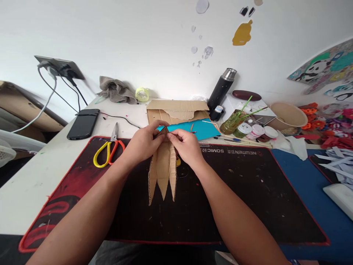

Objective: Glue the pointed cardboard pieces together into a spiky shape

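Observation:
Between my two hands is a folded piece of brown cardboard [163, 167], its three pointed ends hanging toward me over the dark mat. My left hand [146, 141] pinches its narrow far tip from the left side. From the right, my right hand [185, 142] grips the same tip between thumb and fingers. The fingertips of both hands almost meet there and hide part of the fold. Scissors [109, 149] with one yellow and one red handle lie left of my left hand. Something small and yellow [178, 161] shows partly behind the cardboard's right edge.
A red-edged mouse mat [234, 198] covers the table's front. Behind it are a larger cardboard piece [179, 110] and a blue sheet [206, 129]. A black phone [83, 125] lies at left. The thermos [223, 87], paint jars [256, 131] and paper strips [338, 165] are at right.

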